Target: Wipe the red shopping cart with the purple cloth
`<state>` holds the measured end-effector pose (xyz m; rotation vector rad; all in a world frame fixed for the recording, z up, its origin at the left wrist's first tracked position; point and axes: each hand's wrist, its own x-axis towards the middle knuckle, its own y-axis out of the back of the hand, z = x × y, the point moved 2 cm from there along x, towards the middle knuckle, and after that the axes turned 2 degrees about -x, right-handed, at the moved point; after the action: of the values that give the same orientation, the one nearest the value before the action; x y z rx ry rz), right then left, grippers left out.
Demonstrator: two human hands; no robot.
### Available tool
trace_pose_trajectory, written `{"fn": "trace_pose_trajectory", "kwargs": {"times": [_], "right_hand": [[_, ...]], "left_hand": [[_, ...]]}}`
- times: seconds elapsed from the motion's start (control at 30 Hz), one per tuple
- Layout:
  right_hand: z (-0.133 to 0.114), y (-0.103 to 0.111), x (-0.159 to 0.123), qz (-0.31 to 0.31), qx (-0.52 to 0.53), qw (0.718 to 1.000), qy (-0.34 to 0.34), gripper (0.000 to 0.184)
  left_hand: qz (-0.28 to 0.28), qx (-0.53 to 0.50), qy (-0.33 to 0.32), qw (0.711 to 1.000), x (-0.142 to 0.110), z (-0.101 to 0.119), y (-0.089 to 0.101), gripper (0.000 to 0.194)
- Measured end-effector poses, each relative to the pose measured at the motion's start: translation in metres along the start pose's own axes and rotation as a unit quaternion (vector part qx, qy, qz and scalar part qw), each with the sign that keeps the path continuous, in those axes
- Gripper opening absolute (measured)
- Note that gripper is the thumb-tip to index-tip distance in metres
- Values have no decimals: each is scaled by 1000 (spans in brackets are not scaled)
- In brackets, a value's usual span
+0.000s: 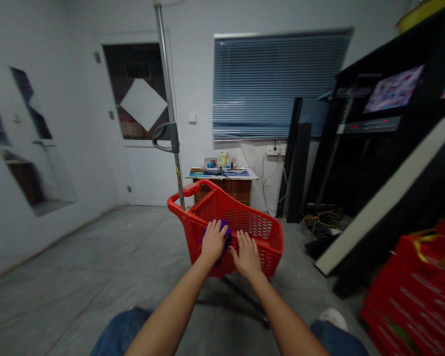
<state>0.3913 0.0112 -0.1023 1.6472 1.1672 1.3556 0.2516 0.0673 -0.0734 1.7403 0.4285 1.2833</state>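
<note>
Lettering (426, 304) on bag (404, 267) blurs; left hand (212, 243) presses purple cloth (225, 228) against cart (193, 232).

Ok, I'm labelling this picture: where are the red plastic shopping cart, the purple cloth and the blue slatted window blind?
Red plastic shopping cart (244, 217): head view, far side wall.
Purple cloth (228, 239): head view, exposed right part.
Blue slatted window blind (276, 89): head view, middle slats.

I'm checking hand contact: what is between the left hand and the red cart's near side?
A purple cloth, under the left hand and against the red cart, as the head view shows.
</note>
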Motion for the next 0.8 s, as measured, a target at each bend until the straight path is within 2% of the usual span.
{"fn": "trace_pose_trajectory", "kwargs": {"times": [0.07,0.13,0.2,0.33,0.4,0.43,0.5,0.63,0.7,0.8], "right_hand": [[2,0,0,4,2,1000,4,67],[4,0,0,7,5,1000,8,67],[5,0,0,8,6,1000,12,67],[4,-1,-1,11,11,1000,11,67],[2,-1,-1,8,14,1000,6,68],[0,-1,-1,6,16,1000,3,68],[-2,-1,0,1,18,1000,0,68],[-3,2,-1,-9,17,1000,10,68],[0,3,-2,-10,10,1000,16,68],[10,4,-5,-3,-4,1000,13,68]], "left_hand": [[-7,-2,-21,1000,0,10,-3,41],[-15,0,-42,999,1,5,3,41],[-15,10,-40,999,4,-16,15,41],[6,38,24,999,7,-70,38,41],[15,45,45,998,6,-81,41,41],[17,46,50,998,5,-79,39,42],[16,41,45,998,1,-63,29,41],[-2,0,-1,1000,-5,-6,1,41],[-13,-16,-20,1000,-6,14,-6,42],[-20,-20,-49,998,-3,18,-3,41]]}}
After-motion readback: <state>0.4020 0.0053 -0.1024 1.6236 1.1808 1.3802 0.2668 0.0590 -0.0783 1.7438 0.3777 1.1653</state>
